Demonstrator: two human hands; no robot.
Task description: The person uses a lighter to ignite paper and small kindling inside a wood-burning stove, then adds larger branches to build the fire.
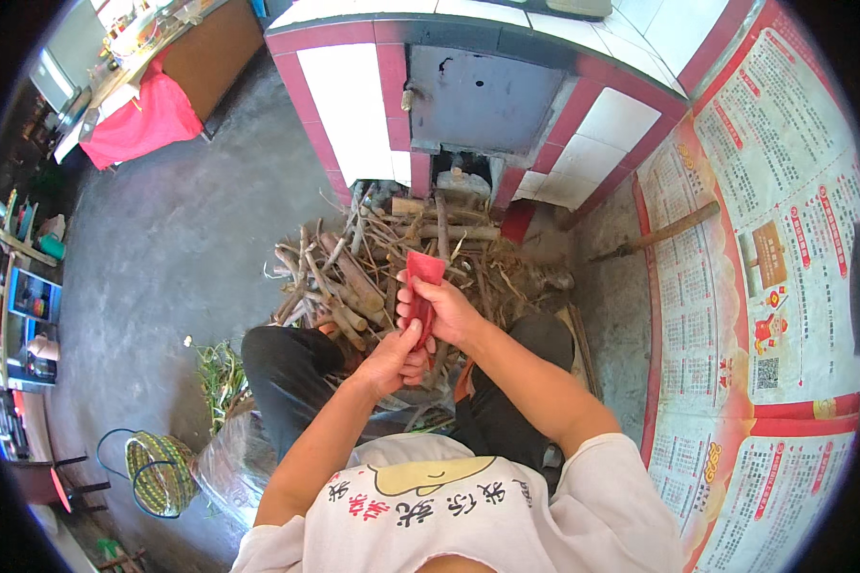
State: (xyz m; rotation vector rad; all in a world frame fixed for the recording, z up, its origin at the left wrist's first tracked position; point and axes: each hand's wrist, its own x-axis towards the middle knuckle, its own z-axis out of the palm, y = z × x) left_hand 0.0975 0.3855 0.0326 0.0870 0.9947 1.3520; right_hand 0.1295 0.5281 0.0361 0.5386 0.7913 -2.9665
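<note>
Both of my hands grip a narrow piece of red folded paper or thin sheet (425,268), held over the space between my knees. My right hand (450,309) pinches it around the upper middle, thumb on top. Lower down, my left hand (394,356) holds the bottom end, its thumb pressed along the edge. Part of the red piece is hidden behind my fingers. Just beyond and below lies a heap of firewood sticks and branches (355,276).
Ahead stands a tiled stove (344,107) with a grey metal door (480,97) and a dark opening beneath. A wooden pole (659,233) leans on the poster-covered right wall. At left are cut greens (218,379), a woven basket (159,473) and a table with red cloth (143,118).
</note>
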